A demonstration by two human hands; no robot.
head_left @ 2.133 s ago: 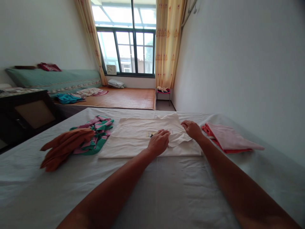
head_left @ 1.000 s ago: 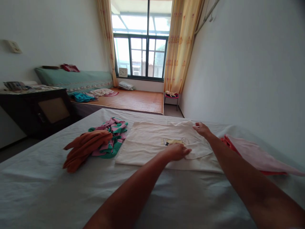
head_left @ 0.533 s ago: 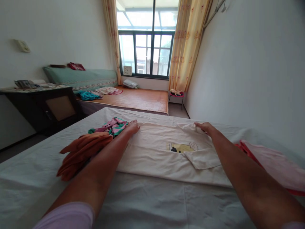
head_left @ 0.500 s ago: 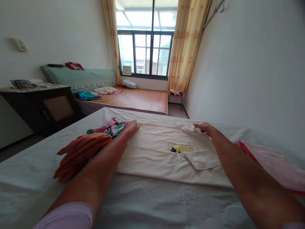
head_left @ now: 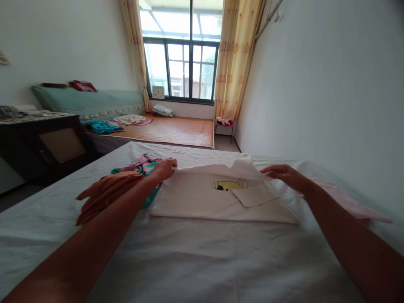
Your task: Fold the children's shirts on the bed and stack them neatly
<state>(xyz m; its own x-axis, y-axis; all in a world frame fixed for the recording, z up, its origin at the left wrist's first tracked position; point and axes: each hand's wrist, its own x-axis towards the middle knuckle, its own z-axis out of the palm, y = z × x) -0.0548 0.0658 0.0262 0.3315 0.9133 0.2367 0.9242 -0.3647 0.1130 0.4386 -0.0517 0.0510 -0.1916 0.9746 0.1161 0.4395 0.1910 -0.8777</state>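
A cream T-shirt [head_left: 195,198] with a yellow cartoon print lies partly folded on the pale sheet, one sleeve turned in over its front. My left hand [head_left: 167,167] pinches the shirt's far left corner, a little raised. At the far right corner, my right hand [head_left: 279,171] grips the edge between thumb and fingers. The shirt's far edge is lifted between both hands. Just left of my left hand lie a pink and green garment [head_left: 143,163] and a rust-brown garment [head_left: 109,191], bunched together.
The pale sheet [head_left: 189,256] covers the surface in front of me. Pink clothing [head_left: 344,198] lies beyond my right forearm. Further off stand a dark cabinet [head_left: 63,143], a bed with a woven mat [head_left: 176,130], and a small stool [head_left: 224,123] beneath the curtain.
Both hands have raised the shirt's far edge off the sheet, and my left hand has closed on its corner. The view has turned slightly right.
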